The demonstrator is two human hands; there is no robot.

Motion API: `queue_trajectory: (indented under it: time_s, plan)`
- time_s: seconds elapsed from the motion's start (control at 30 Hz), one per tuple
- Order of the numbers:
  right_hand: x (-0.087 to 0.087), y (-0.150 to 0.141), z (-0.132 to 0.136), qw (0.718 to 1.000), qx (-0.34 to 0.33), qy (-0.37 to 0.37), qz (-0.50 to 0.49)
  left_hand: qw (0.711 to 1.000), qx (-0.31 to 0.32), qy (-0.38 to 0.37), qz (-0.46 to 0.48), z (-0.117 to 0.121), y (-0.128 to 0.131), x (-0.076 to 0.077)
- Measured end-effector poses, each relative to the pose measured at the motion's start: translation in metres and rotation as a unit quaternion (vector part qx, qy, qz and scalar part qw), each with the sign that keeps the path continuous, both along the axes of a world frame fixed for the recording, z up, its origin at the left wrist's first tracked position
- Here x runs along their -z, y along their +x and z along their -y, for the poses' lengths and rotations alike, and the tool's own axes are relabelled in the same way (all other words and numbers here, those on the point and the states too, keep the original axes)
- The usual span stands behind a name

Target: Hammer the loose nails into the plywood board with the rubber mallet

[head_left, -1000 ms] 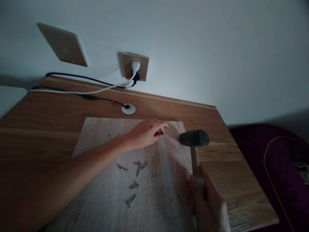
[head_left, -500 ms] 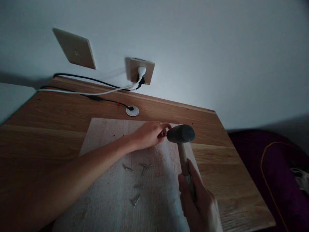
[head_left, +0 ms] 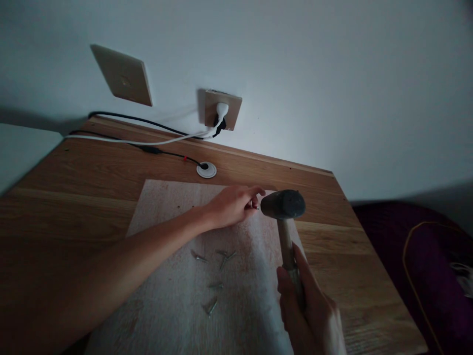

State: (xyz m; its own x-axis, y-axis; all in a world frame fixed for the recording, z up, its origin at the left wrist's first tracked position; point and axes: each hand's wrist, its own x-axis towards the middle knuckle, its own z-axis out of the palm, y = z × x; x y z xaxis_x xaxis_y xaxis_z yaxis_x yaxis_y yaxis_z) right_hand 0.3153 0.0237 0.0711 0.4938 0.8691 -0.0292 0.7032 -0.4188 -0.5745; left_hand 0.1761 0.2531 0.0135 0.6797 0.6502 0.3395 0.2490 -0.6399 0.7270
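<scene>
A rubber mallet with a black head and a pale handle is in my right hand, fingers wrapped round the grip. Its head hangs just right of my left hand, a small gap between them. My left hand rests on the whitish wooden board, fingers pinched round a nail. Only the nail's small end shows past the fingers. Below my left forearm several loose nails lie scattered on the board.
Under the board is a brown wooden tabletop against a white wall. A wall socket holds a white and a black plug, with cables trailing left. A round cable grommet sits behind the board. Purple fabric lies at right.
The mallet head has shifted slightly right, opening a small gap from the nail. My left hand keeps its pinch on the board. The whole view has drifted a little.
</scene>
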Motion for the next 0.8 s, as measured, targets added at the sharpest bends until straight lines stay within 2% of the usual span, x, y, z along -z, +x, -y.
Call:
queue_trajectory:
  time_s: [0.47,0.8]
  plan:
    - [0.0075,0.0009,-0.0077,0.999,-0.028,0.02,0.037,1.0,-0.005,-0.026,-0.011,-0.0005,0.0002,-0.0036]
    - [-0.0015,-0.0044,-0.0039,1.0,0.015,0.008,0.009,1.0,0.006,-0.009,0.005,0.0005,0.0011,-0.0009]
